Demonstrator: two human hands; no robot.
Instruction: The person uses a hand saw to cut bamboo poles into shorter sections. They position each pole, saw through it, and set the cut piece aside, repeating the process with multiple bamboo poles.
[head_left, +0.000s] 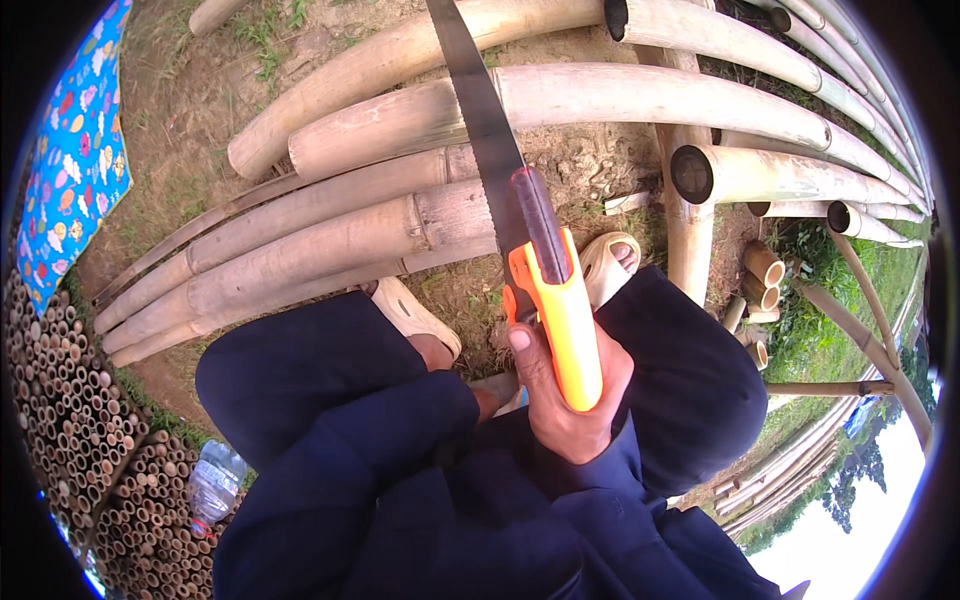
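Now, the right hand [566,425] is clamped round the orange handle [572,345] of the saw [541,225], between the knees [690,375], its blade [478,105] crossing in front of the poles [640,95]. The left hand [487,403] is mostly hidden; I cannot tell its grip.

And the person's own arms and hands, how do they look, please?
The right hand is bare, with no glove. At its wrist begins a dark navy right sleeve, which looks plain, without visible markings. The left sleeve is also dark navy and long. The left hand cannot be made out clearly.
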